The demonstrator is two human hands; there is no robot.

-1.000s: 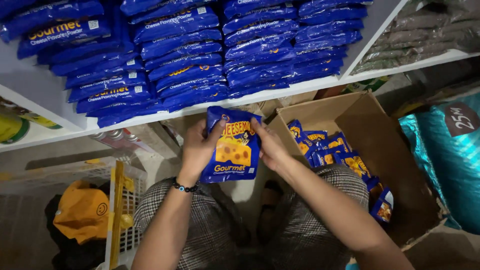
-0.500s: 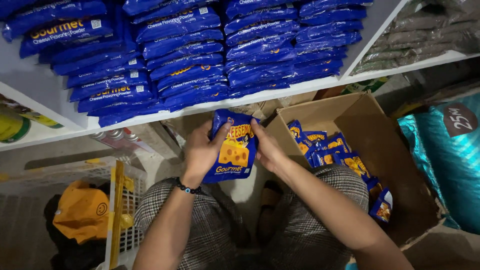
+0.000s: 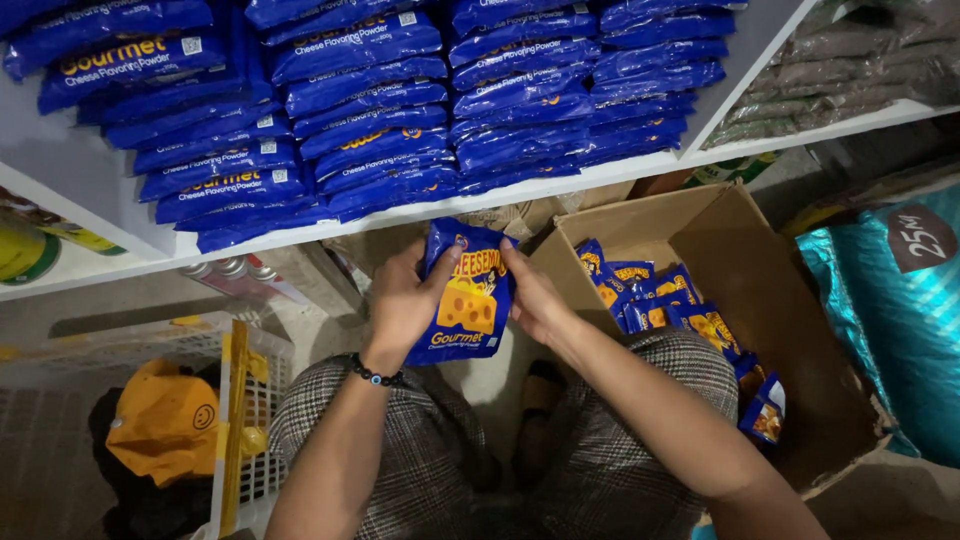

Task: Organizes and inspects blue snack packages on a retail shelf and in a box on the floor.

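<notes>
Both hands hold one blue packet (image 3: 463,295) with a yellow cheese picture, upright in front of me and just below the shelf edge. My left hand (image 3: 400,300) grips its left side; a dark bead bracelet sits on that wrist. My right hand (image 3: 535,295) grips its right side. Stacks of the same blue packets (image 3: 380,100) lie flat on the white shelf (image 3: 420,215) above. More such packets (image 3: 660,300) stand in an open cardboard box (image 3: 800,330) to my right.
My knees in checked trousers are below the hands. A white plastic crate (image 3: 240,400) with an orange bag (image 3: 165,420) stands at the left. A shiny teal sack (image 3: 890,330) is at the far right, and grey-brown packets (image 3: 860,60) fill the shelf's right bay.
The packet has dropped slightly and stays held in both hands; the hands shifted a little along its sides.
</notes>
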